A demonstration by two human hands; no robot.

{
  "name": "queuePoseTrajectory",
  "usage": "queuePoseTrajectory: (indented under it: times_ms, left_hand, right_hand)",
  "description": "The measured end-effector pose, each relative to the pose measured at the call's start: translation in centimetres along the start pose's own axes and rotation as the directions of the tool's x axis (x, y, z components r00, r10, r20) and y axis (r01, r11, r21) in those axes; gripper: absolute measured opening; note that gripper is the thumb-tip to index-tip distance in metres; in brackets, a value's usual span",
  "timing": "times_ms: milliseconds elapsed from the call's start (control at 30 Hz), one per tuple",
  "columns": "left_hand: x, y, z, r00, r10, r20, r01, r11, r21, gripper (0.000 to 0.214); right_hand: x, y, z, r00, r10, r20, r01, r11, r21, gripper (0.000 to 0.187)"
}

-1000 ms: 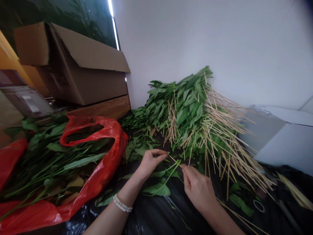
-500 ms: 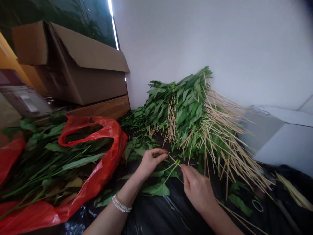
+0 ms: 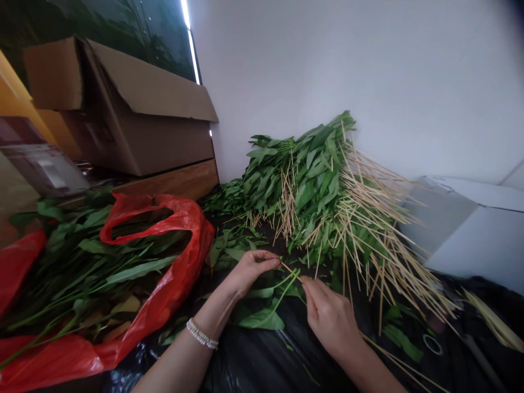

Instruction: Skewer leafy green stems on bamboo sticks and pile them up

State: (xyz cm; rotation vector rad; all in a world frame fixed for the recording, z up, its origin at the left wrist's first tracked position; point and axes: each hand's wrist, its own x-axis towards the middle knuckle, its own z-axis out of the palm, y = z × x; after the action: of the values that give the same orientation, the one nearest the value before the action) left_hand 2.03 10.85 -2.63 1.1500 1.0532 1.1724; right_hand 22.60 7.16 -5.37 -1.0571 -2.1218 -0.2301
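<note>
My left hand [image 3: 256, 268], with a pearl bracelet on its wrist, pinches a small green stem end at the tip of a thin wooden skewer [image 3: 286, 267]. The rest of that stem is hidden by my fingers. My right hand [image 3: 329, 308] is closed around the skewer's other end. Two green leaf stems [image 3: 291, 280] sit on the skewer between my hands, and their leaves [image 3: 262, 319] hang down toward the black plastic sheet [image 3: 254, 363]. Just beyond my hands rises a large pile of skewered leaves [image 3: 313, 180].
At the left, a red plastic bag [image 3: 194, 234] holds loose leafy stems [image 3: 135, 270]. Behind it stands a cardboard box [image 3: 159, 134] with raised flaps. A white box [image 3: 478, 234] is at the right, near many protruding skewers [image 3: 385, 240]. A ring [image 3: 432, 344] lies at lower right.
The left hand and forearm have shifted slightly left, still pinching at the skewer tip. The right hand has barely moved. The camera view has drifted a little.
</note>
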Motion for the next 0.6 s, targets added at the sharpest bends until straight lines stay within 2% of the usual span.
queuePoseTrajectory:
  times_ms: [300,500,600]
  left_hand:
    - [0.2,-0.2,-0.5,1.000,0.017,0.021,-0.017,1.000,0.016,0.022]
    - [-0.3,0.1,0.8,0.987,-0.053,0.154,0.042,0.997,0.070,0.025]
    - [-0.5,0.3,1.1,0.984,-0.031,0.176,0.018,0.997,0.075,0.023]
  right_hand:
    - [0.0,-0.1,0.0,1.000,-0.013,-0.003,0.013,1.000,-0.007,0.028]
    - [0.0,-0.3,0.1,0.999,-0.031,0.038,0.031,1.000,0.001,0.029]
    - [0.0,-0.4,0.1,0.999,-0.028,0.026,0.028,1.000,0.015,0.028]
